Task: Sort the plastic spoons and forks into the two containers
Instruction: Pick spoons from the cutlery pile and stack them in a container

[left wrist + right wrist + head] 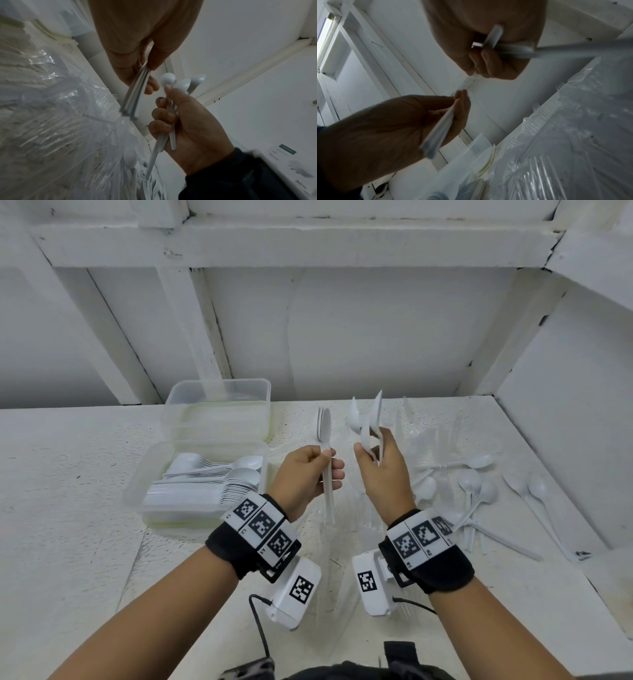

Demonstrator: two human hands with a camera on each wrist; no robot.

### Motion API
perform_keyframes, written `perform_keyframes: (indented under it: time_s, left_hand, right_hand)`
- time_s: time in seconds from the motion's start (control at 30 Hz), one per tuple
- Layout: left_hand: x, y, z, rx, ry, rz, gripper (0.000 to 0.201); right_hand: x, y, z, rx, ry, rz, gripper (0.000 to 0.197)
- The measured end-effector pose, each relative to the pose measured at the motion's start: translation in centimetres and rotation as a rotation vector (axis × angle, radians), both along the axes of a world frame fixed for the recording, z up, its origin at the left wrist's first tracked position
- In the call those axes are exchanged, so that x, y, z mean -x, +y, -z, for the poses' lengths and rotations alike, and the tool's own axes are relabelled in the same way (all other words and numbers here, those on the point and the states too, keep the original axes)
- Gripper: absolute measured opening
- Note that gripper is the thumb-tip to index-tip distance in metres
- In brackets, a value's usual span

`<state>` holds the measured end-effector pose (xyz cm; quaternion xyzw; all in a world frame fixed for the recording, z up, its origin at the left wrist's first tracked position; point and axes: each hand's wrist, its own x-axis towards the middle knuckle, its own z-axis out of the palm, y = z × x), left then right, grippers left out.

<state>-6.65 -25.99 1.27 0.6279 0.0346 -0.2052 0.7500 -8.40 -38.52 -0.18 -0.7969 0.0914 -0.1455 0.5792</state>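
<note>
My left hand (327, 465) grips a neat stack of white plastic spoons (324, 424) by the handles, bowls up. Just to its right, my right hand (371, 448) holds several white spoons (368, 417) that splay out above the fingers. Both hands hover over the table, right of the two clear containers. The near container (150, 470) holds many stacked white spoons (236, 474). What lies in the far container (178, 402) I cannot make out. In the left wrist view the left hand (145, 65) pinches the handle bundle (135, 94); the right hand (171, 119) clasps its spoons (181, 84).
Loose white spoons (479, 491) lie scattered on the table (68, 474) at the right, near the side wall (565, 405). Clear plastic forks (556, 148) lie spread under and between the hands. Walls close off the back and right.
</note>
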Motion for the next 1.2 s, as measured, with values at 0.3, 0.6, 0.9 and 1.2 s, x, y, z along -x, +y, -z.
perform_keyframes:
  time_s: [0.3,0.6,0.9,1.2]
  left_hand:
    - [0.0,-1.1,0.4,-0.044,-0.049,-0.017,0.013]
    - [0.1,-0.5,0.2,0.031,0.017,0.053,0.021]
    - [0.4,0.0,0.3,0.016,0.002,0.058,0.014]
    - [0.7,-0.6,0.2,0.004,-0.037,0.085,0.019]
  right_hand:
    - [0.4,1.2,-0.6,-0.006,0.055,-0.056,0.018]
    - [0.0,1.1,-1.1,0.045,0.161,-0.116,0.027]
    - [0.1,-0.1,-2.0,0.065,0.074,-0.088,0.043]
    - [-0.3,0.7,-1.4,0.244,0.12,-0.159,0.016]
